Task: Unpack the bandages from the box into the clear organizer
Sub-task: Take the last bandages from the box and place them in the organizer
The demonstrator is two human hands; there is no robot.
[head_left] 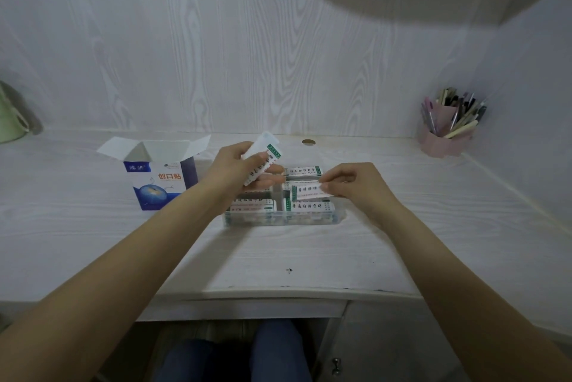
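Bandages (pixel 263 162) fill left hand (pixel 235 169) (right hand (pixel 356 182) pinches one over organizer (pixel 339 216)).

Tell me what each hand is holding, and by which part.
The left hand grips a stack of bandage packets around its middle. The right hand pinches a single bandage packet by its right end, over the clear organizer.

Desk (pixel 93 242) at 6 o'clock of organizer (pixel 339 217): open room.
Obstacles: bandage box (pixel 161 177) at 9 o'clock; pen holder (pixel 445 140) at 2 o'clock.
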